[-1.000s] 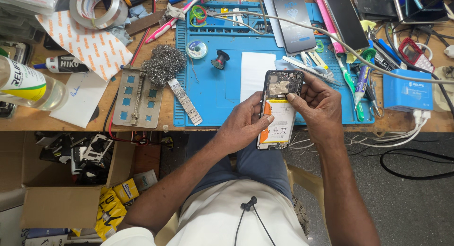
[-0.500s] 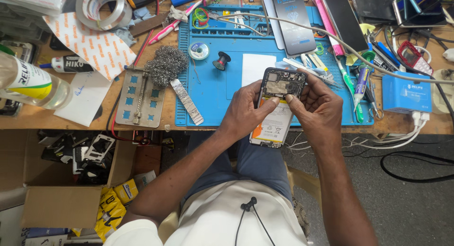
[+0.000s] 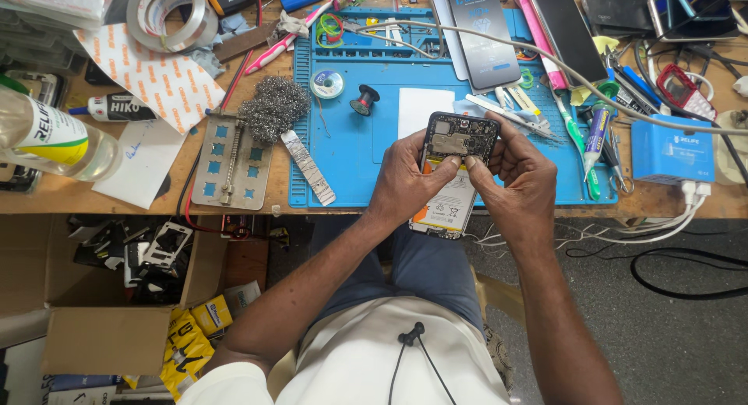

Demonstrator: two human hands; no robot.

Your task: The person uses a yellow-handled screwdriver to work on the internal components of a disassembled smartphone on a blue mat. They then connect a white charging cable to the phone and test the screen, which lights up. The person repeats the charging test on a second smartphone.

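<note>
Opened phone [image 3: 454,167], its back cover off, is showing a dark circuit board up top and a white battery with an orange corner below, hanging over the near edge of the blue work mat [image 3: 351,152]. Left hand [image 3: 407,179] is gripping its left side while right hand [image 3: 520,179] is pinching at the board with thumb and forefinger. Since half a second ago, both thumbs are pressing closer together.

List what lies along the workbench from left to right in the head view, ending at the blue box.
Clear bottle → metal holder plate → steel wool → left hand → opened phone → right hand → blue box.
</note>
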